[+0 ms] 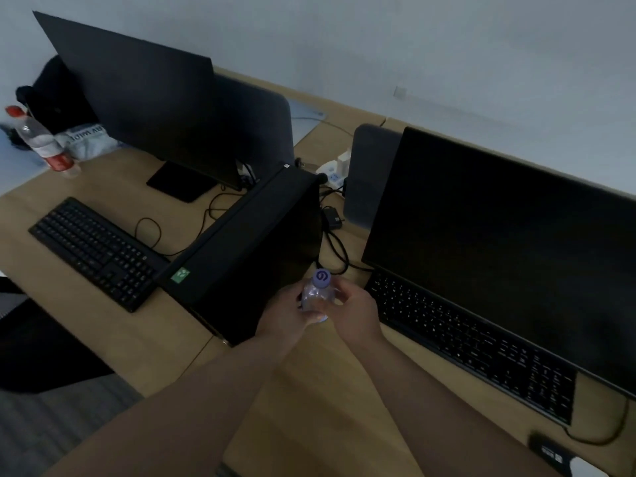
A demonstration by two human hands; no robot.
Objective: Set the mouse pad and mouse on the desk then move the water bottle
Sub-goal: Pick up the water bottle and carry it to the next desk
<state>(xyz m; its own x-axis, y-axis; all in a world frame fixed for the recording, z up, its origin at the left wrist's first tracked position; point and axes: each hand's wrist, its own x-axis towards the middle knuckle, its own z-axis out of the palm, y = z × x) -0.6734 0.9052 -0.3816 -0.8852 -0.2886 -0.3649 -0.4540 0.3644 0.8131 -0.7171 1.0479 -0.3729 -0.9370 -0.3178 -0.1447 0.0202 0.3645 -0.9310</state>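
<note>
A clear water bottle with a purple cap stands upright over the wooden desk, just in front of a black computer tower. My left hand wraps its body from the left. My right hand touches it from the right, fingers curled near the neck. At the bottom right edge a dark mouse lies on the desk beside a pale patch that may be the mouse pad; both are cut off by the frame.
A black tower lies between two workstations. Right: a monitor and keyboard. Left: another monitor, keyboard and a red-capped bottle. Cables and a power strip sit behind the tower.
</note>
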